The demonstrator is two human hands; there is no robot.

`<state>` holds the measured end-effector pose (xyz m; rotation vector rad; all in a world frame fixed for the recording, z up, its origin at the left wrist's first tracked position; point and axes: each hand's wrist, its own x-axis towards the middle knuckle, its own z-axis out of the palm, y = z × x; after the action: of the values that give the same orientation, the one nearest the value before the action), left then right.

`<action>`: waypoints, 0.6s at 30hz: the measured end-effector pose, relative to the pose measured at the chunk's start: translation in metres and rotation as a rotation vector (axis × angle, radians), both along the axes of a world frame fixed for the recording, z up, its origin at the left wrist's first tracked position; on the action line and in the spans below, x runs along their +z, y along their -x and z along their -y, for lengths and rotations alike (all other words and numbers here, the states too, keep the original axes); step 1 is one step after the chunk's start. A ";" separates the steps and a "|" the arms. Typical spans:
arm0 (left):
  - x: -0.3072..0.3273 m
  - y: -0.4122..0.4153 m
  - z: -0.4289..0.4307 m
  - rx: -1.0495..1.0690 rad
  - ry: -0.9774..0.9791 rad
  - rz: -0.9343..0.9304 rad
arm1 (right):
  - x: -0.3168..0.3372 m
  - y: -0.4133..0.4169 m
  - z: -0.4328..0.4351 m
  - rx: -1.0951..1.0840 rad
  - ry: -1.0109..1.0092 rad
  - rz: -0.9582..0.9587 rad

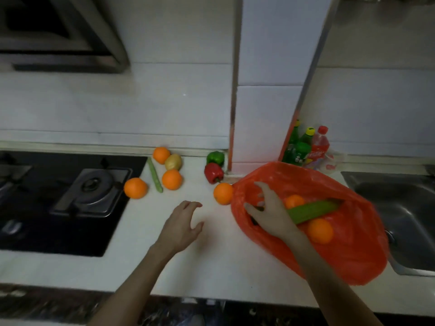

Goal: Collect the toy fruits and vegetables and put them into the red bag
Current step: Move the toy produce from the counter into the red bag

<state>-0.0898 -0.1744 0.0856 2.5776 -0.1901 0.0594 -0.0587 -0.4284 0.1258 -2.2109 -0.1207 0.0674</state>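
Inside the red bag (329, 184), cucumber (313, 209) slants up-right; right hand (270, 212), left hand (181, 227) spread, empty.

One head-worn camera looks forward and steeply down from close above the counter (211, 267), facing the tiled wall (164, 102), stove (70, 196) left, sink (400, 208) right.

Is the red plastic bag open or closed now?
Open. The red plastic bag lies on the white counter with its mouth spread, showing two oranges and a green vegetable inside.
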 end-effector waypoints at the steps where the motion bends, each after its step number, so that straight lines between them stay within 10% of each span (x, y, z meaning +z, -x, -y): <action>1: 0.001 0.003 -0.010 0.030 -0.009 -0.008 | 0.000 -0.002 -0.012 0.034 0.012 0.022; 18: -0.027 -0.052 -0.183 0.188 -0.045 -0.126 | -0.040 -0.075 -0.150 0.133 0.284 -0.166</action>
<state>-0.0379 0.0086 0.0586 2.6261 0.0989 -0.0391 0.0167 -0.2787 0.0863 -2.4670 -0.1746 0.3601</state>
